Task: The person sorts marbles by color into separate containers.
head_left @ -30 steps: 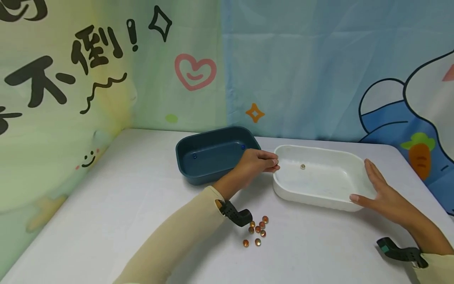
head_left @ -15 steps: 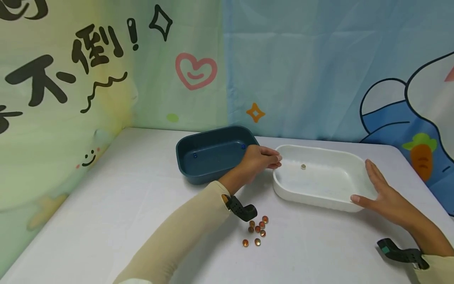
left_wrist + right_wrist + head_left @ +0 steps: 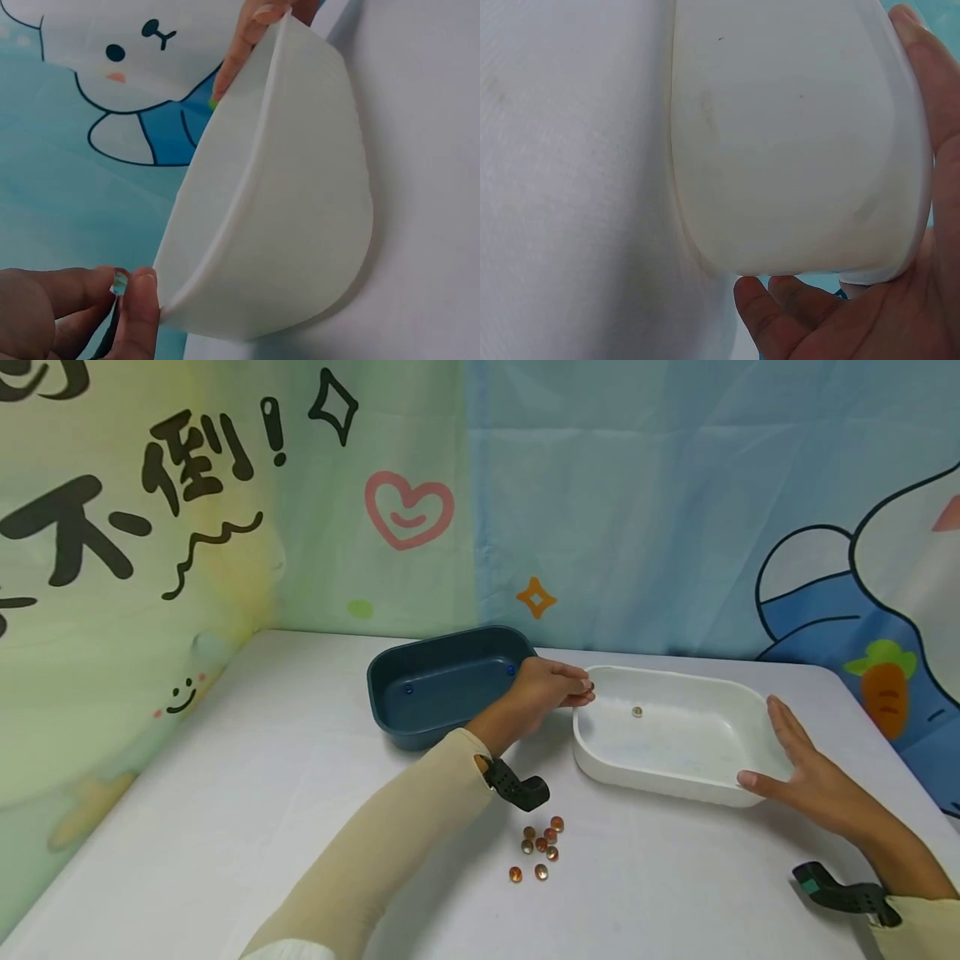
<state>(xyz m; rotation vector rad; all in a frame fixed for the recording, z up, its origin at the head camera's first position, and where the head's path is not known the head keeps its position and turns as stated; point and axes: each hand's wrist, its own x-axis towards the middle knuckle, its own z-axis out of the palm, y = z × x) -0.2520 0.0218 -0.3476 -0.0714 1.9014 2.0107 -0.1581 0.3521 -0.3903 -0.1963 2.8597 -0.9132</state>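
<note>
My left hand [image 3: 546, 689] is at the left end of the white tray [image 3: 660, 783]. In the left wrist view, its thumb and finger pinch a small shiny glass bead [image 3: 118, 283], beside the tray's rim. My right hand [image 3: 813, 781] holds the tray's right end, the thumb over the near rim and the other fingers around the end. One pale bead [image 3: 637, 712] lies inside the white tray. Several orange and brown glass beads [image 3: 542, 844] lie loose on the table in front of the trays.
A dark blue tray [image 3: 442, 693] stands left of the white one, close behind my left wrist. Two blue beads, one to the left [image 3: 408, 689] and one to the right [image 3: 512, 670], lie in it. A printed cloth backdrop [image 3: 600, 527] rises behind the white table [image 3: 300, 793].
My left hand has risen slightly at the white tray's left end, and a bead now shows at its fingertips. The right hand and the trays stay in place.
</note>
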